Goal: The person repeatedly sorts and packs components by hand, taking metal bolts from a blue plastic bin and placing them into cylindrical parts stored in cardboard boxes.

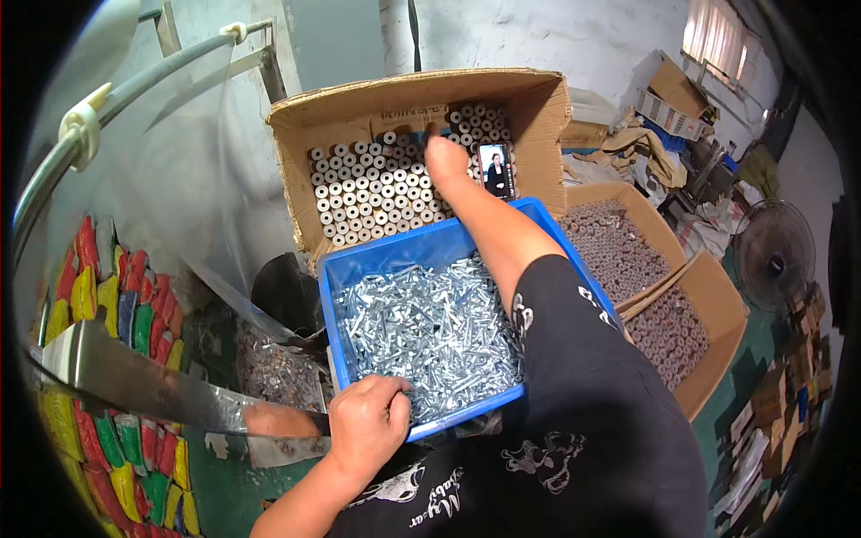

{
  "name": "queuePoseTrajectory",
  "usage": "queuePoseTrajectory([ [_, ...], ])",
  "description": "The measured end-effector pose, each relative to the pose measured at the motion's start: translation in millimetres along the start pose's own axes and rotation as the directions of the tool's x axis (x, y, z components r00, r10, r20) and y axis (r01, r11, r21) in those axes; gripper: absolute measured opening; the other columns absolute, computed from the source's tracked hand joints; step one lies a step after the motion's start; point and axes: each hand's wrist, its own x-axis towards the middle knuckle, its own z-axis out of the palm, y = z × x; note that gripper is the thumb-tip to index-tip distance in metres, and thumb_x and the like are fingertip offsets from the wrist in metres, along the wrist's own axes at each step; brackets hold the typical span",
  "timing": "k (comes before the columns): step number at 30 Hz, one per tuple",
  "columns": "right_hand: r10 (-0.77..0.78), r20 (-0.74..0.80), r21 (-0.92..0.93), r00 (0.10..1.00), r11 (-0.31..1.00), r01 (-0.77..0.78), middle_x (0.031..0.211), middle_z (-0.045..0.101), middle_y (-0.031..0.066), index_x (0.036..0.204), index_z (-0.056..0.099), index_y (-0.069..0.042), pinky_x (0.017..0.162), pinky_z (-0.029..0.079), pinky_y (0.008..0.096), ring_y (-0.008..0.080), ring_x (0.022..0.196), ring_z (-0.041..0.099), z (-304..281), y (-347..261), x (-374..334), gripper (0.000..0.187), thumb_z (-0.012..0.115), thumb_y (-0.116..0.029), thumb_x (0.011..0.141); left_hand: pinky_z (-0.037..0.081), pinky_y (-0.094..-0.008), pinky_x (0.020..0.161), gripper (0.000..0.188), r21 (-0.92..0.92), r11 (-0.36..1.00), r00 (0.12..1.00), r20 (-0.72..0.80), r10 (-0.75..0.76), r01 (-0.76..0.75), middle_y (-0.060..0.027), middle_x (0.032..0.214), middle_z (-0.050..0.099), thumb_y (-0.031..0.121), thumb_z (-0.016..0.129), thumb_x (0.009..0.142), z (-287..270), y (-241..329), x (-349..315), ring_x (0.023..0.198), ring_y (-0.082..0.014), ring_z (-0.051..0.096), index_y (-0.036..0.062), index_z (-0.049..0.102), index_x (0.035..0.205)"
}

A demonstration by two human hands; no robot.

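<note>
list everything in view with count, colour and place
blue bin: one, blue, centre
metal fasteners: uncountable, silver, in the blue bin
large carton: one, brown, beyond the bin
hollow cylinders: dozens, whitish, in the large carton
phone: one, dark-edged, large carton's right side
open cartons: two, brown, right of the bin
small cylinders: many, grey-brown, in the open cartons
fan: one, grey, far right
bundles: many, multicoloured, left
curved rail: one, silver, upper left
sleeve: one, black, right arm
left hand: one, bare, bin's near-left rim
right hand: one, bare, at the hollow cylinders
</note>
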Motion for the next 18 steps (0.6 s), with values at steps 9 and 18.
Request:
queuePoseTrajectory([
  [9,-0.533,0.592,0.778,0.605,0.573,-0.256,0.067,0.061,0.007,0.111,0.053,-0.004,0.037,0.037,0.0274,0.0145,0.046,0.053,-87.6,-193.3,-137.8,0.032,0.064,-0.02,0.086,0.05,-0.0416,0.063,0.009,0.073,0.997,1.0,-0.025,0.006,-0.004,-0.0153,0.073,0.062,0.008,0.057,0.076,3.1,-4.7,-8.6,0.069,-0.0338,0.062,0.0037,0.066,0.077],
  [18,-0.589,0.367,0.754,0.72,0.641,0.14,0.087,0.068,0.0131,0.124,0.053,-0.003,0.069,0.053,0.032,0.0213,0.074,0.066,-67.8,-177.3,-162.5,0.042,0.058,-0.02,0.086,0.051,-0.0422,0.068,0.011,0.103,0.995,0.999,-0.048,0.009,-0.004,-0.0161,0.076,0.063,0.009,0.056,0.076,8.7,-9.7,-12.9,0.073,-0.0338,0.063,0.0023,0.065,0.078],
])
